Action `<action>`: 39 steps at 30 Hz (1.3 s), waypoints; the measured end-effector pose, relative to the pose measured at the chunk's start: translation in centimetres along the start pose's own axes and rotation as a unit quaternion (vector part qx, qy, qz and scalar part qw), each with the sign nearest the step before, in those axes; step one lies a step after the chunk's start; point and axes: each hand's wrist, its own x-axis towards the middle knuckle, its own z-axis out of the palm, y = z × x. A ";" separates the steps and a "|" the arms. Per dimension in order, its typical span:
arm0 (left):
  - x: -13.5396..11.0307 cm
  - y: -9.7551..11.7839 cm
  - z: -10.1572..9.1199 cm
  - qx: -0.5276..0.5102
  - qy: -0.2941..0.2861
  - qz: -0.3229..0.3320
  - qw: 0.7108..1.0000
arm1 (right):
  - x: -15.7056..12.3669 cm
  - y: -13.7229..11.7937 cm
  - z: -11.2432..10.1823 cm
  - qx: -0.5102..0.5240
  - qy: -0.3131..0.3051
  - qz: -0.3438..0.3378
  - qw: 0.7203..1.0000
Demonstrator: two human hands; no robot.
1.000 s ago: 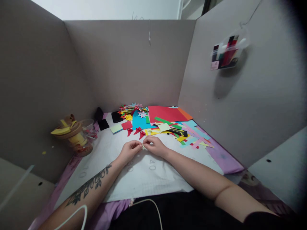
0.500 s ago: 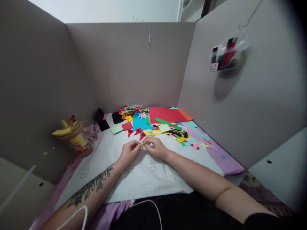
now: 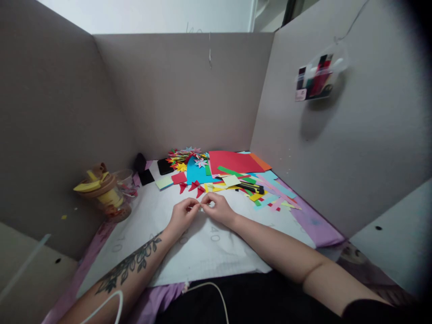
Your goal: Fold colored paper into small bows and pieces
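Note:
My left hand (image 3: 183, 214) and my right hand (image 3: 217, 209) meet fingertip to fingertip above the white sheet (image 3: 202, 252). Both are closed in a pinch on a small piece of pale yellow-green paper (image 3: 200, 207), mostly hidden by the fingers. Just beyond them lie several folded red paper pieces (image 3: 195, 185). A red paper square (image 3: 178, 177) and a stack of pale green squares (image 3: 164, 182) are behind to the left. A pale square (image 3: 231, 180) rests on loose paper strips near a black and yellow utility knife (image 3: 251, 186).
Folded paper stars (image 3: 184, 157) are heaped at the back, beside a blue sheet (image 3: 197, 172) and large red sheets (image 3: 232, 161). A phone (image 3: 165, 166) lies back left. A brown and yellow container (image 3: 104, 191) stands at the left wall. A clear pouch (image 3: 319, 76) hangs right.
The fingertips of both hands have drawn closer together, and less of the pale paper shows between them. The things on the table stay where they were.

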 end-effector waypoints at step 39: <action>0.7 -1.2 1.0 -0.165 -0.072 -0.060 0.982 | 0.4 0.7 0.4 0.160 0.043 0.106 0.980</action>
